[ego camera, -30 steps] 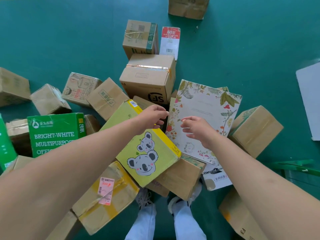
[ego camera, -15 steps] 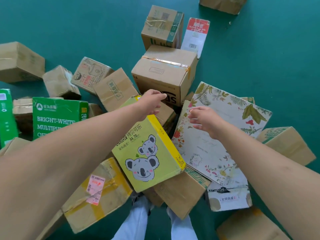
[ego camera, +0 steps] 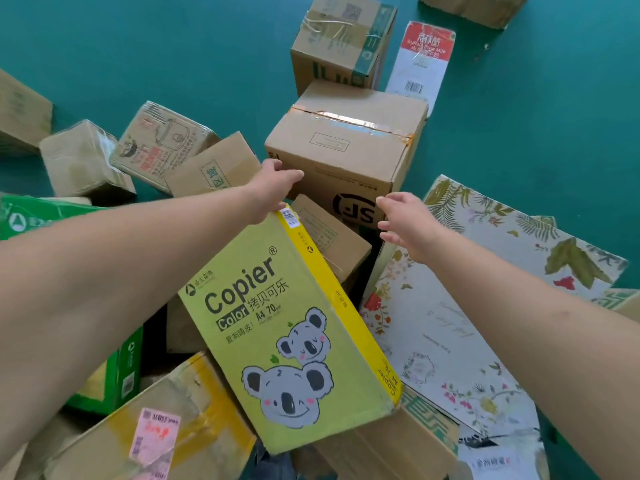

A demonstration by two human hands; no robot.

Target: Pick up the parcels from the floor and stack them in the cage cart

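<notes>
Reaching further forward than a moment ago, we see both arms stretched out over the heap of parcels on the green floor (ego camera: 519, 98). The left hand (ego camera: 273, 187) has slid off the far end of the yellow-green koala copier box (ego camera: 294, 341) and now sits at the near left corner of the big taped brown carton (ego camera: 346, 147), fingers loosely extended and closed on nothing. The right hand (ego camera: 405, 220) has left the floral flat box (ego camera: 467, 323), where it rested before, and now hovers just by the carton's near right corner, beside its black logo, fingers spread and apart, thumb out (we cannot tell whether the tips touch the cardboard yet). The carton itself stands where it stood, on the floor, unlifted, between the two hands. The koala box lies tilted across the heap below the left wrist, a small brown box (ego camera: 329, 244) tucked in at its far right side. Behind the carton stands a smaller taped box (ego camera: 343, 39), with a red-and-white milk carton (ego camera: 422, 60) lying beside it.
</notes>
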